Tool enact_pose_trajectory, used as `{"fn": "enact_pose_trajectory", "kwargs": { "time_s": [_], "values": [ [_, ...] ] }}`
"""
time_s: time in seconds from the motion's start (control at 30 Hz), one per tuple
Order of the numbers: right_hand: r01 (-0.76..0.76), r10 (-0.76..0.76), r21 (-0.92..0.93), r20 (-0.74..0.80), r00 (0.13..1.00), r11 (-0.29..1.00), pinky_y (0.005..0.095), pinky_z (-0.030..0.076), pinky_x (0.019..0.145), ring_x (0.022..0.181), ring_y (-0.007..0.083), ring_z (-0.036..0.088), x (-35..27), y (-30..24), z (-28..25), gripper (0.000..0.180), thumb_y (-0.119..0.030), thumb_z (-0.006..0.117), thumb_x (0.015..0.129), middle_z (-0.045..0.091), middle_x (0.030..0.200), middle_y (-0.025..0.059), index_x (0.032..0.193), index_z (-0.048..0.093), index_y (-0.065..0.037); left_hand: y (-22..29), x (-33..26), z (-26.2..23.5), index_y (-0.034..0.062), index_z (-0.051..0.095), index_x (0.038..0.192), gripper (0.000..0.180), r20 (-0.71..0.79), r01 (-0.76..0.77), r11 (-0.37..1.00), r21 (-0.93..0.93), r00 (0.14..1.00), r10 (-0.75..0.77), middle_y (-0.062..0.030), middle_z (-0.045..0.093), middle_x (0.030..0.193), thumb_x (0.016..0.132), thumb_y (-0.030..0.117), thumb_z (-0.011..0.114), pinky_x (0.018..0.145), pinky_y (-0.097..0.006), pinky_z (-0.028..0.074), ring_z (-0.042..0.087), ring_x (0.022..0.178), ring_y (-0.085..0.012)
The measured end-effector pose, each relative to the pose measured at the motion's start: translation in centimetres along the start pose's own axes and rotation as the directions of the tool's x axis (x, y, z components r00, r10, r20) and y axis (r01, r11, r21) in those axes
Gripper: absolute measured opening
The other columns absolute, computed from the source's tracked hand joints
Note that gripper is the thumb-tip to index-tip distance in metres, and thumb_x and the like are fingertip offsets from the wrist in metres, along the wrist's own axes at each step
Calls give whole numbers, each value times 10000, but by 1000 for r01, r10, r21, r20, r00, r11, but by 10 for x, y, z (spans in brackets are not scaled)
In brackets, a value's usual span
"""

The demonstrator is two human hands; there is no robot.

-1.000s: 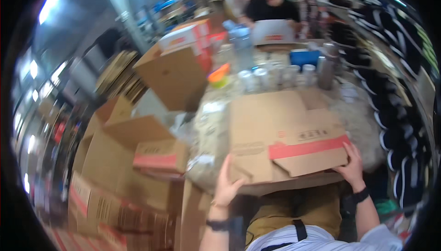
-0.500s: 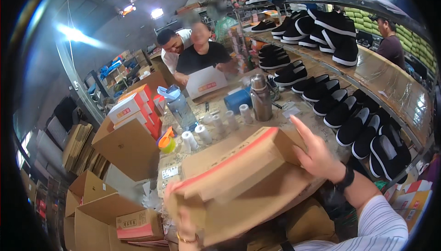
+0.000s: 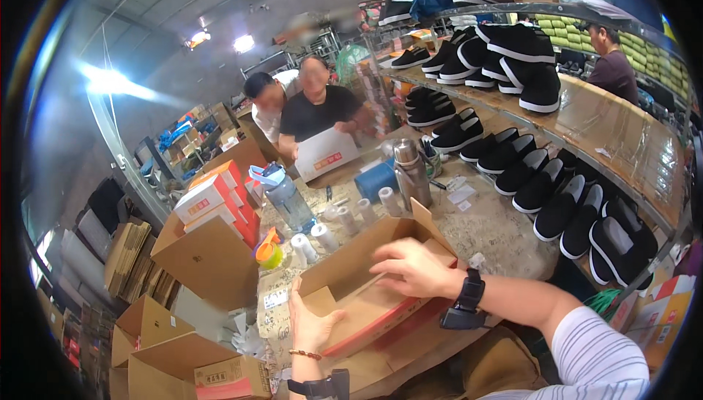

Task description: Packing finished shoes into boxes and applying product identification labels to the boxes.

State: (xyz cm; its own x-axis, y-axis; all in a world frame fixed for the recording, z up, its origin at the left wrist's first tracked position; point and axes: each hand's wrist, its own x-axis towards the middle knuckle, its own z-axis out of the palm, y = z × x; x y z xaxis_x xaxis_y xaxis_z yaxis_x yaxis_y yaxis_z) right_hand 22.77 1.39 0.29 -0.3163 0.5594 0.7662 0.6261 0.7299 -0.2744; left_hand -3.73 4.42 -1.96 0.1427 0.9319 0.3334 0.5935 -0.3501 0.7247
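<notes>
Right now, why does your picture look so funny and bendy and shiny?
In the head view, a bright lamp at upper left smears into a glare streak; in that view, the wide fisheye lens curves the shelf at right and leaves dark corners; there too, the cardboard box looks mostly clear.

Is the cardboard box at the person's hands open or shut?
Open: the cardboard box shows its inner walls from above, with the left hand at one end and the right hand over it.
</notes>
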Motion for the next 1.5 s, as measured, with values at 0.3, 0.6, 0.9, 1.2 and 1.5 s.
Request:
{"fn": "enact_pose_trajectory", "kwargs": {
  "time_s": [0.3, 0.6, 0.9, 1.2, 1.5],
  "values": [
    [-497, 495, 43, 53, 868, 867, 388, 427, 933, 1125, 347, 502, -29, 41, -14, 481, -150, 582, 848, 489, 1237, 203, 1297, 422, -84, -92, -10, 10, 36, 497, 1209, 653, -161, -77, 872, -484, 987, -2, -109, 417, 1274, 627, 55, 792, 972, -337, 379, 456, 1136, -246],
    [-451, 490, -228, 158, 858, 863, 436, 481, 781, 924, 381, 553, -30, 25, -39, 541, -283, 796, 632, 458, 1064, 186, 1044, 515, -72, 62, -41, 4, 40, 485, 1155, 673, -23, -17, 877, 479, 999, 32, -163, 415, 1177, 567, 85, 808, 985, -406, 342, 397, 1163, -324],
    [-440, 504, 467, -14, 864, 767, 367, 462, 833, 982, 285, 567, -70, 7, -63, 388, -316, 605, 860, 495, 1118, 154, 1125, 538, -40, 64, -22, -28, 170, 574, 1238, 393, 32, -270, 869, 414, 959, 282, -139, 523, 1243, 858, 270, 558, 938, -607, 305, 467, 1145, -330],
    [-668, 691, -559, -216, 690, 492, 419, 464, 823, 929, 323, 564, -222, 47, -219, 327, -360, 619, 787, 607, 956, 146, 934, 687, -76, 55, -41, 34, 78, 487, 1301, 515, 340, -393, 586, 709, 918, 205, -205, 442, 1339, 900, 401, 460, 1023, -481, 302, 402, 1227, -377],
    [-999, 454, 51, -890, -42, 8, 420, 425, 905, 1056, 411, 536, -299, 47, -293, 576, -441, 512, 864, 568, 1120, 264, 1254, 435, -25, 42, -33, 41, 93, 488, 1302, 562, 264, -334, 609, 720, 943, 205, -219, 462, 1309, 887, 470, 466, 1020, -510, 283, 398, 1212, -404]
  ]
}}
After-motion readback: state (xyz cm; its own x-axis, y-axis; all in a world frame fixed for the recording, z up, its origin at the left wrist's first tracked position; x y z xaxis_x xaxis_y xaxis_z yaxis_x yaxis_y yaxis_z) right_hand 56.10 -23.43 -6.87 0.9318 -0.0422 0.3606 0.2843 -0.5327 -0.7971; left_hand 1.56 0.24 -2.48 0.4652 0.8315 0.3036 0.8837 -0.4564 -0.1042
